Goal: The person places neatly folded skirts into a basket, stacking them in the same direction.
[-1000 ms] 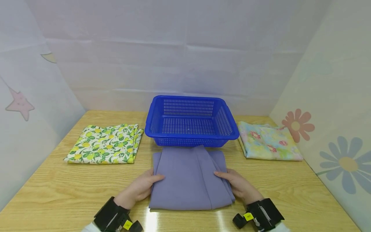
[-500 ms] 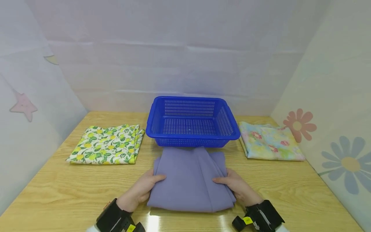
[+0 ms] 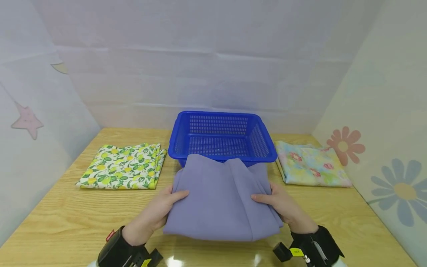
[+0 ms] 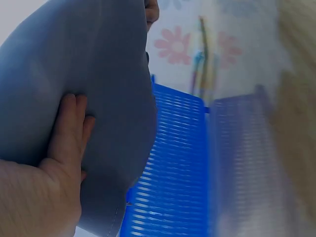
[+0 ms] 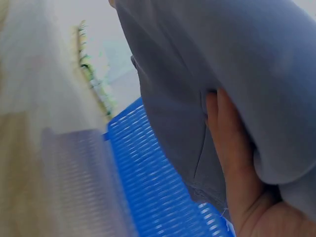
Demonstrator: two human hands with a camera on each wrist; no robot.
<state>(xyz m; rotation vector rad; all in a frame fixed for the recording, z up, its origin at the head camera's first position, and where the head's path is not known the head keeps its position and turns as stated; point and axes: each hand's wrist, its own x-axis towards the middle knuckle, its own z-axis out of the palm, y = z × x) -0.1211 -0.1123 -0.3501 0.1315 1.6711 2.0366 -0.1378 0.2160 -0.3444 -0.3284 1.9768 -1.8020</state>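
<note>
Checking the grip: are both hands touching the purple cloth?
Touching. Head view shows left hand and right hand gripping the purple cloth by its sides.

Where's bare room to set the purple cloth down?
Blue basket interior is bare. Free tabletop: in front of lemon-print cloth, and in front of floral cloth. Crowded centre: left hand and right hand hold purple cloth.

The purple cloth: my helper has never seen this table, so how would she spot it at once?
On the wooden table, look just in front of the blue basket. The purple cloth is the folded one gripped by the left hand and right hand. It is plain, while both neighbouring cloths are printed.
</note>
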